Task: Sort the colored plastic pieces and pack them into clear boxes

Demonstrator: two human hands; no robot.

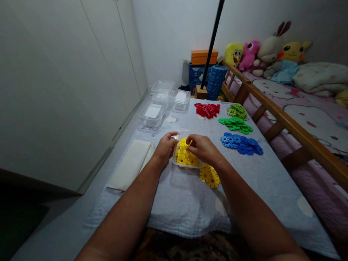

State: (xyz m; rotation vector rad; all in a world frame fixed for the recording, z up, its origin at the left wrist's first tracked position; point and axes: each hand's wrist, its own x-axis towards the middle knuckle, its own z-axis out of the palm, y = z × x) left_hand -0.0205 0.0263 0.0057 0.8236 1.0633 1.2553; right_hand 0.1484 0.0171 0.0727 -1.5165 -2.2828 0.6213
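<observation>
There are two hands (pixel 164 148) (pixel 205 148), one filled container (pixel 187 167), and five loose piles of pieces (pixel 207 110) (pixel 236 111) (pixel 235 125) (pixel 241 143) (pixel 209 176).

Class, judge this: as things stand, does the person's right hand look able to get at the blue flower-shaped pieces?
Probably yes. The blue pieces lie uncovered to the right of the right hand, with nothing visible standing between them, though that hand is at the yellow pieces now.

No legible text or numbers.

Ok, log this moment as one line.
left hand: at clear container | right hand: over yellow pieces inside | other yellow pieces: on cloth, outside
</observation>
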